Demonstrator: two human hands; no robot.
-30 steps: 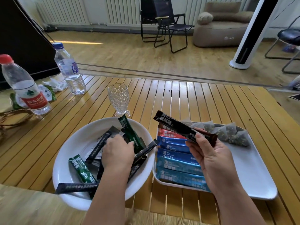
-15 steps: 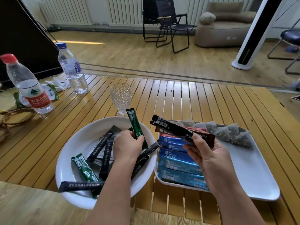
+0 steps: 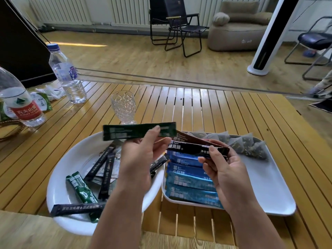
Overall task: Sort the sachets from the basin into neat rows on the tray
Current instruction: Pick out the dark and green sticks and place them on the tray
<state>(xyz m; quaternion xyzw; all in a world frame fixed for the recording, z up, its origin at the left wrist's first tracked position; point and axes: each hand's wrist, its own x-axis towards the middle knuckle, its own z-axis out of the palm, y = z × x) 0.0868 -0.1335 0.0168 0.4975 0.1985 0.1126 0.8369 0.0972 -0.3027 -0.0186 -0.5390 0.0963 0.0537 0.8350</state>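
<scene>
Green sachet (image 3: 136,131) above basin rim (image 3: 59,178)

At my ten o'clock on the slatted wooden table (image 3: 206,112) I see a clear water bottle with a blue cap (image 3: 66,72), standing upright. Further left, at nine o'clock, is a second bottle with a red label (image 3: 19,103), its top cut off by the frame. Between them lie crumpled white wrappers (image 3: 51,92). A cut-glass goblet (image 3: 123,106) stands upright near twelve o'clock. Beyond the table, a black folding chair (image 3: 177,26) sits at twelve, a beige armchair (image 3: 239,27) at one, and a white tower fan (image 3: 265,38) at two.
</scene>
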